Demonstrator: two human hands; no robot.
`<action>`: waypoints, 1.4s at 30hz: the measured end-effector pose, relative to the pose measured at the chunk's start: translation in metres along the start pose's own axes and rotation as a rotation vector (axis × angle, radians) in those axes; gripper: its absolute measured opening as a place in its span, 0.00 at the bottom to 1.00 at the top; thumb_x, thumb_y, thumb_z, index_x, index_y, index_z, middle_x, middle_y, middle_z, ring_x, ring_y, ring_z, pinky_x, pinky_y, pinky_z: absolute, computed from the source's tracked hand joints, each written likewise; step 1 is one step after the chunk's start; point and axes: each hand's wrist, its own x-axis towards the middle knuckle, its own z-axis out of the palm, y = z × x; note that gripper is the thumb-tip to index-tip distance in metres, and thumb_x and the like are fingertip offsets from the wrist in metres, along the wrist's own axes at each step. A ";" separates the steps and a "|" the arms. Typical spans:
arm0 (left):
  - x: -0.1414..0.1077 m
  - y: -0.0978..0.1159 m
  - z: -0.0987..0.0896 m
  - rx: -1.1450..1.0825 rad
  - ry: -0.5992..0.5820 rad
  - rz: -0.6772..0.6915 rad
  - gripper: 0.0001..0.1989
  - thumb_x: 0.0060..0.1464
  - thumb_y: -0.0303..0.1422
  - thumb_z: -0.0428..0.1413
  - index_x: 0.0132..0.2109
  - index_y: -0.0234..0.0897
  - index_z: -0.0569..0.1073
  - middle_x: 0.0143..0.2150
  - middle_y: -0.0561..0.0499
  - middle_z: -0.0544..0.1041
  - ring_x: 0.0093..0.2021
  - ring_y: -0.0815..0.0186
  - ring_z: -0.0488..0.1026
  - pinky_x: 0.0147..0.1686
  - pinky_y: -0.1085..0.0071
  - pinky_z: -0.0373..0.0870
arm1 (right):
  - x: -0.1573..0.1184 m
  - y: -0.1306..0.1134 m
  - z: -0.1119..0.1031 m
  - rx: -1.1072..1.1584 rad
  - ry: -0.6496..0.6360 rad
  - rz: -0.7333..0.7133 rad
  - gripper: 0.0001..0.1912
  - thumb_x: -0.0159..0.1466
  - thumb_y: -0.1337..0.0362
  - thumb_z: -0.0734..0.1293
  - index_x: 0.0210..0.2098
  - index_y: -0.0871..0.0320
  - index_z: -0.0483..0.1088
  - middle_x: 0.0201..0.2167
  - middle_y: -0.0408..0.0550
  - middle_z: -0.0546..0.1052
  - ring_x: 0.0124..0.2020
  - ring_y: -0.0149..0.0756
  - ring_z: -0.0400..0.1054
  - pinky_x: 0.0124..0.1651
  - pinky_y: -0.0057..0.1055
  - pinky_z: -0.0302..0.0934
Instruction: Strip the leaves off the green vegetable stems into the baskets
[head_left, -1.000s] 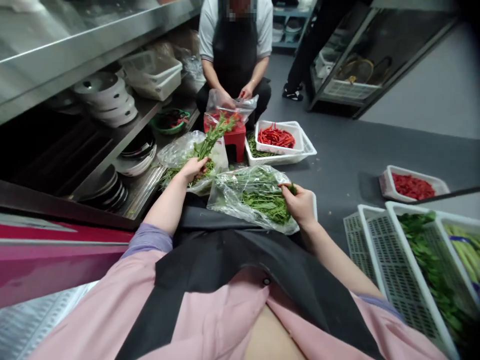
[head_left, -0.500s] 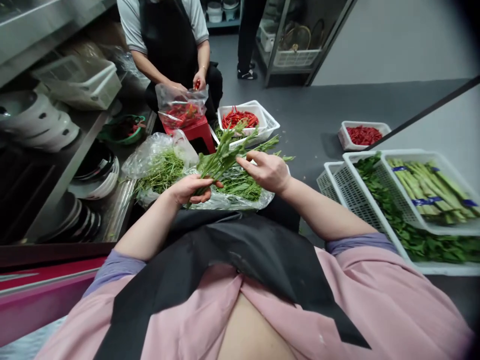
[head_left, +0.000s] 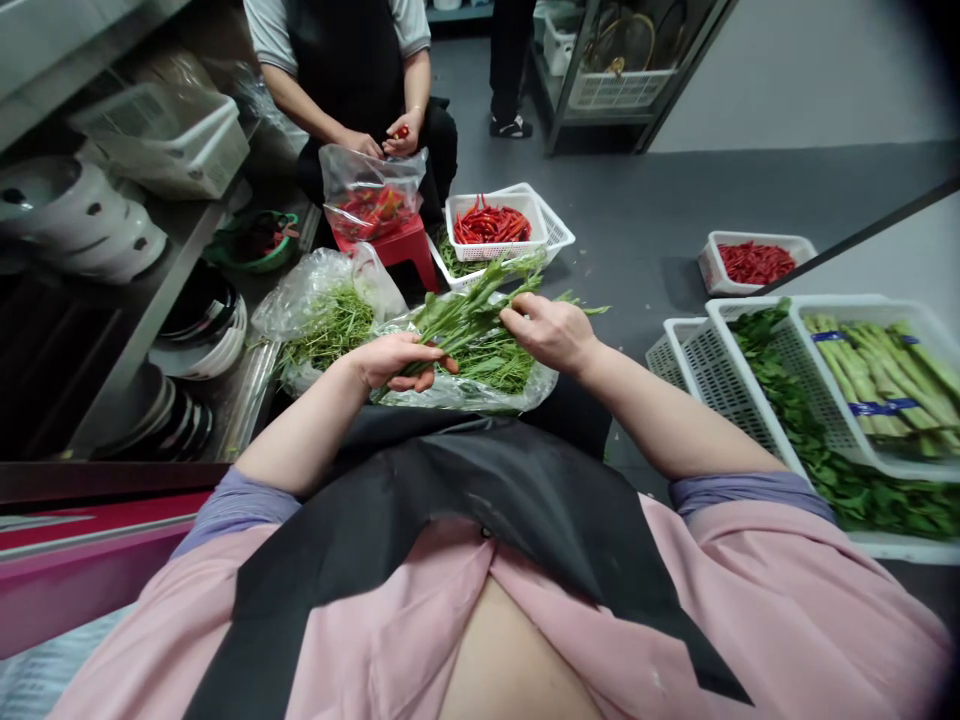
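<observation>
From the head camera, the person's left hand lies at lower centre, palm up, with its fingers curled under a bunch of leafy green stems and cradling it. The right hand is closed from above on the same bunch, its fingers pinching the stems near the leaves, which fan out towards the upper right. The bunch sits just above an open clear plastic bag of loose greens, which lies in the person's lap. A second clear plastic bag of thin greens sits just to its left.

Farther up, a seated co-worker's hands are at the mouth of a clear bag of red chillies, which rests on a red stool; one hand holds a red chilli. Beside the stool, a white plastic basket is heaped with red chillies. Another white basket of chopped-looking chillies sits on the floor at right. Below it, a white perforated crate holds dark leaves, with banded pale green stalks in a crate on top.
</observation>
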 end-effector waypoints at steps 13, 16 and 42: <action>0.007 -0.002 -0.026 -0.091 0.325 0.088 0.16 0.46 0.37 0.65 0.35 0.27 0.74 0.17 0.58 0.60 0.13 0.80 0.52 0.13 0.80 0.43 | -0.010 0.016 0.009 0.127 -0.170 0.128 0.07 0.60 0.65 0.62 0.34 0.61 0.69 0.33 0.54 0.75 0.35 0.38 0.64 0.32 0.30 0.48; 0.012 -0.003 -0.026 -0.123 0.404 0.114 0.16 0.46 0.37 0.65 0.33 0.27 0.72 0.17 0.59 0.58 0.13 0.81 0.50 0.13 0.80 0.41 | -0.013 0.016 0.014 0.428 -0.163 0.240 0.06 0.59 0.64 0.61 0.27 0.59 0.66 0.26 0.47 0.71 0.29 0.33 0.60 0.32 0.29 0.48; 0.037 0.008 0.000 0.189 0.393 0.158 0.12 0.42 0.31 0.66 0.29 0.32 0.69 0.15 0.58 0.61 0.13 0.78 0.53 0.15 0.77 0.44 | 0.007 -0.029 0.021 2.003 -0.673 0.776 0.14 0.57 0.56 0.69 0.32 0.62 0.67 0.18 0.39 0.65 0.18 0.26 0.59 0.21 0.25 0.56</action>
